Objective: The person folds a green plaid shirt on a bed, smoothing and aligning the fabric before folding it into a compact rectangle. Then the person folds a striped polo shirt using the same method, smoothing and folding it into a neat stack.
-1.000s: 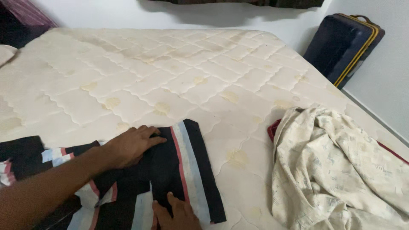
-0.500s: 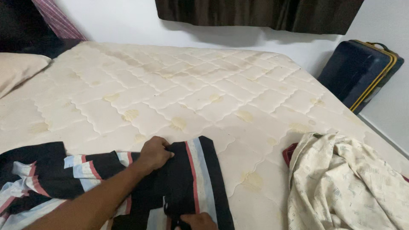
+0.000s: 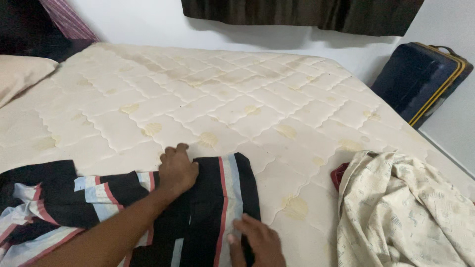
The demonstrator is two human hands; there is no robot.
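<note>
The right hand [image 3: 257, 242] is lying flat with fingers spread on the near edge of the black striped garment [image 3: 208, 207] on the mattress [image 3: 222, 99]. Farther up, the left hand [image 3: 176, 170] is pressing down on its top edge, fingers curled, gripping nothing visibly. A cream patterned cloth [image 3: 401, 212] is lying to the right, a dark suitcase [image 3: 420, 79] beyond.

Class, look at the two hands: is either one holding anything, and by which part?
Neither grips anything. The left hand presses flat on the striped garment's top edge; the right hand presses near its right edge.
</note>
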